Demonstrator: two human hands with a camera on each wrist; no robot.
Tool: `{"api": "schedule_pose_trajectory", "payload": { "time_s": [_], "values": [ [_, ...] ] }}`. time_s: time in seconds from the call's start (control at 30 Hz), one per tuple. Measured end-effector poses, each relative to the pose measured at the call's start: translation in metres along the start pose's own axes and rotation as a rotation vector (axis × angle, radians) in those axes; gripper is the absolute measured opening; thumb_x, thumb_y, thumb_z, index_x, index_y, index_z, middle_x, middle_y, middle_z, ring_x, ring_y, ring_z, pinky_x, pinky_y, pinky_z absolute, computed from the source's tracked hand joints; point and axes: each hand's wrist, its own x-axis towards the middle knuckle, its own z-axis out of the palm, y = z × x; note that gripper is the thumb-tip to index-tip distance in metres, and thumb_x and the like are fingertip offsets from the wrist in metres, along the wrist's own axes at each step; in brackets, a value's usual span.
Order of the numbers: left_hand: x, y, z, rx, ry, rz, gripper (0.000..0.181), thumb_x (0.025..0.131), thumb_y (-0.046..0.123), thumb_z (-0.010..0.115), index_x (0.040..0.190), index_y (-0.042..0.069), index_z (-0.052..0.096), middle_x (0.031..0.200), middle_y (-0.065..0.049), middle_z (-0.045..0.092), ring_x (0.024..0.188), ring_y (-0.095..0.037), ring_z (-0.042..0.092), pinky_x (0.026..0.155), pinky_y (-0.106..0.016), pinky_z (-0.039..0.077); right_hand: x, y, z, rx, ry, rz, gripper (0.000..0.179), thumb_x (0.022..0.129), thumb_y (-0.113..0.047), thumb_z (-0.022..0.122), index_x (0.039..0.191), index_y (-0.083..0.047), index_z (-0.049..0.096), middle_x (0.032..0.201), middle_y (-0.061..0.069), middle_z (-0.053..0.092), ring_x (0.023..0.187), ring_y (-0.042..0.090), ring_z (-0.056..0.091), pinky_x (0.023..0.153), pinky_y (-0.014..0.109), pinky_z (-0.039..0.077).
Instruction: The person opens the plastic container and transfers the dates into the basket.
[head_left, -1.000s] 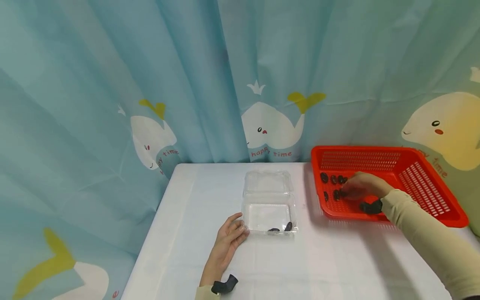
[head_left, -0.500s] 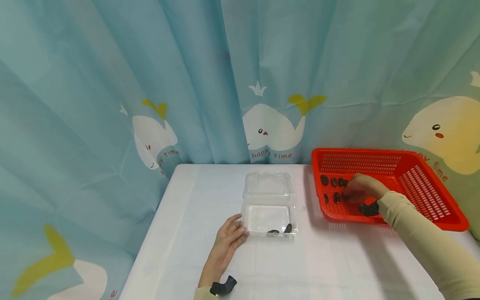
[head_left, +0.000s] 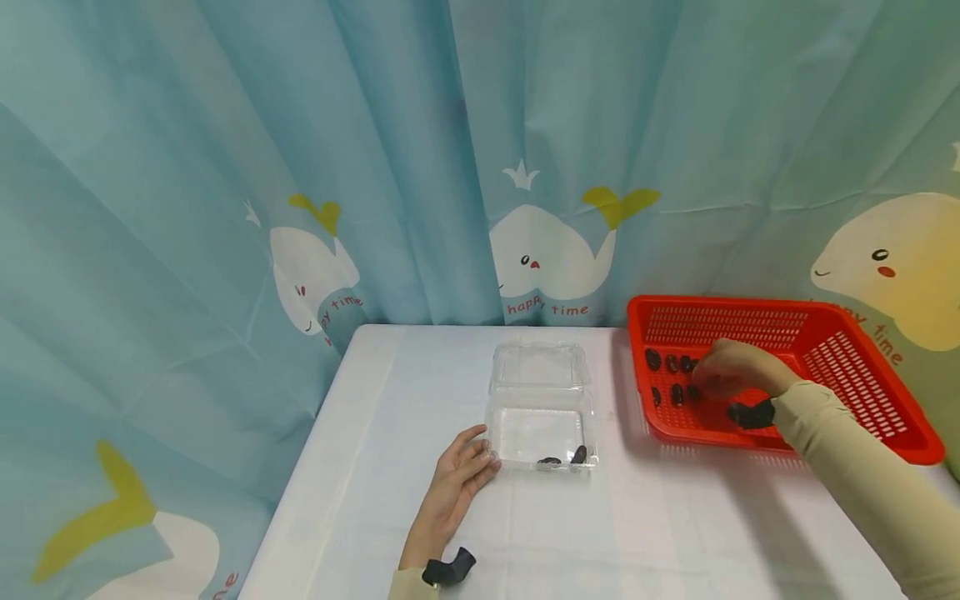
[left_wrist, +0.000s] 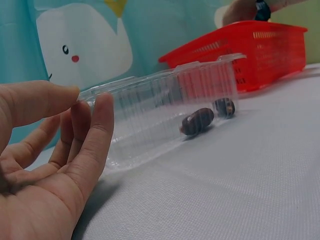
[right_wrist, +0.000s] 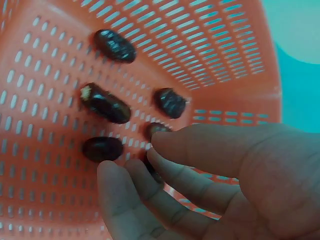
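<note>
My left hand (head_left: 455, 477) pinches the near left corner of a clear plastic clamshell box (left_wrist: 150, 115) between thumb and fingers. The box lies with its lid (head_left: 538, 365) folded back. Two dark dates sit along its near side, one date (left_wrist: 197, 121) closer to my left hand than the other date (left_wrist: 224, 107). My right hand (head_left: 738, 368) is down inside the red basket (right_wrist: 55, 120), its fingers loosely curved among the dates. Its fingertips are beside a date (right_wrist: 102, 149), and the thumb partly covers another date (right_wrist: 159, 130). I see nothing held between thumb and fingers.
The red basket's low wall (head_left: 720, 437) stands along the table's right side. More dates, such as one wrinkled date (right_wrist: 115, 46), lie in two rows at its left end. A whale-printed curtain (head_left: 420, 167) hangs behind the white-covered table (head_left: 555, 533).
My right hand has shifted slightly to the right inside the basket, showing more of the date by its fingertips. The left hand and clamshell box stay in place; the head view drifts a little.
</note>
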Motion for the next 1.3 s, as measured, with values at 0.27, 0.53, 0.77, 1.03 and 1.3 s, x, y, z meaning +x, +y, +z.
{"api": "schedule_pose_trajectory", "payload": {
  "time_s": [0.27, 0.53, 0.77, 1.03, 1.3],
  "values": [
    [0.001, 0.002, -0.001, 0.009, -0.015, 0.018, 0.061, 0.104, 0.004, 0.058, 0.158, 0.003, 0.031, 0.123, -0.002, 0.053, 0.107, -0.010, 0.062, 0.105, -0.026, 0.058, -0.021, -0.015, -0.003, -0.055, 0.077, -0.099, 0.019, 0.101, -0.009, 0.060, 0.105, 0.006, 0.070, 0.089, 0.000, 0.067, 0.081, 0.014, 0.063, 0.075, 0.032, 0.062],
    [0.002, 0.003, -0.001, -0.009, -0.013, 0.032, 0.062, 0.103, 0.003, 0.059, 0.158, 0.000, 0.031, 0.121, -0.001, 0.054, 0.104, -0.009, 0.063, 0.102, -0.026, 0.059, -0.039, -0.042, -0.001, -0.105, 0.107, -0.190, 0.021, 0.103, -0.012, 0.061, 0.115, 0.005, 0.065, 0.091, 0.003, 0.066, 0.081, 0.015, 0.061, 0.069, 0.029, 0.058],
    [0.002, 0.003, 0.001, -0.036, 0.010, 0.017, 0.060, 0.103, 0.001, 0.059, 0.157, 0.003, 0.034, 0.119, 0.000, 0.054, 0.104, -0.009, 0.063, 0.104, -0.027, 0.058, -0.050, -0.060, 0.012, -0.168, 0.094, -0.306, 0.030, 0.103, -0.018, 0.066, 0.125, 0.001, 0.064, 0.098, 0.001, 0.069, 0.079, 0.011, 0.061, 0.066, 0.026, 0.055],
    [0.003, 0.001, 0.002, -0.035, 0.005, 0.013, 0.060, 0.103, 0.001, 0.058, 0.158, 0.003, 0.034, 0.119, 0.000, 0.054, 0.105, -0.010, 0.062, 0.104, -0.027, 0.058, -0.064, -0.080, 0.032, -0.250, -0.010, -0.495, 0.028, 0.100, -0.019, 0.070, 0.125, -0.006, 0.068, 0.120, 0.010, 0.071, 0.111, 0.026, 0.068, 0.087, 0.024, 0.061],
    [0.000, 0.000, 0.001, -0.030, -0.001, 0.018, 0.061, 0.103, 0.003, 0.060, 0.157, 0.002, 0.033, 0.119, -0.001, 0.055, 0.104, -0.010, 0.063, 0.102, -0.027, 0.059, -0.058, -0.098, 0.061, -0.410, -0.093, -0.594, 0.024, 0.100, -0.017, 0.069, 0.123, -0.014, 0.070, 0.115, -0.002, 0.072, 0.106, 0.020, 0.069, 0.089, 0.026, 0.060]
  ]
}}
